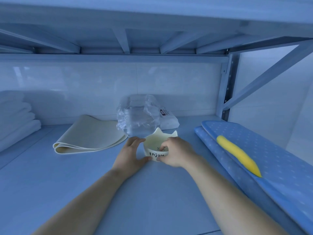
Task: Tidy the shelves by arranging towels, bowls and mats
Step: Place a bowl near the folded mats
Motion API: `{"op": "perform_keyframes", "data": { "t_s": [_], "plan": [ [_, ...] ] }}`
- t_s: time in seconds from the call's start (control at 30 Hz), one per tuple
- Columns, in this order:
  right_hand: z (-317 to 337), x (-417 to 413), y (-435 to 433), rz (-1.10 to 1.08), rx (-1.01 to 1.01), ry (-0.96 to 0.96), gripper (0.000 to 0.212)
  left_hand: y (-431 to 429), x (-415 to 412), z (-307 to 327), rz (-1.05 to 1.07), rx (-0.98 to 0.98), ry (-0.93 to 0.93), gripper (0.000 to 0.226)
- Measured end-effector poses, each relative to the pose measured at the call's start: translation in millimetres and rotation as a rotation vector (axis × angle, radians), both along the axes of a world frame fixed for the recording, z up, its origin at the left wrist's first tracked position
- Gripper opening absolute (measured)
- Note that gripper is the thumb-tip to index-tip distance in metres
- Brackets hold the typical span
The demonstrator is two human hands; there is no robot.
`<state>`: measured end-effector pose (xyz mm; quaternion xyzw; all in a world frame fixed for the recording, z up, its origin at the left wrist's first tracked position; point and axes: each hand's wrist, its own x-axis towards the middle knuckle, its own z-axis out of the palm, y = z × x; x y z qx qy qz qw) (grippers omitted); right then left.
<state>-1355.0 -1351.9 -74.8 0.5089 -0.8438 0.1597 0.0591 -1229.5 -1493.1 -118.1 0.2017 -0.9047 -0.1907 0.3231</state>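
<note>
A cream bowl with two cat-ear points on its rim and the word "Enjoy" on its side stands on the shelf board at the middle. My left hand cups its left side, and my right hand grips its right rim with the thumb inside. A folded cream mat lies to the left of the bowl. Folded white towels are stacked at the far left. A blue dotted mat with a yellow banana shape lies folded at the right.
Behind the bowl stands a crumpled clear plastic bag, with a white labelled packet beside it against the back wall. The upper shelf's underside hangs low overhead. A metal post and diagonal brace stand at the right rear.
</note>
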Motion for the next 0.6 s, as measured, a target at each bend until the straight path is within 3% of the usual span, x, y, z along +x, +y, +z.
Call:
{"op": "perform_keyframes", "data": {
  "t_s": [0.13, 0.43, 0.6],
  "plan": [
    [-12, 5, -7, 0.063, -0.128, 0.017, 0.024, -3, -5, -5, 0.003, 0.059, -0.125, 0.078],
    [-19, -4, 0, 0.056, -0.133, -0.013, 0.012, -2, -5, -6, -0.063, -0.004, -0.102, 0.053],
    [-18, -2, 0, 0.019, -0.169, -0.061, 0.028, -3, -4, -7, -0.054, 0.004, -0.076, 0.050]
  ]
}}
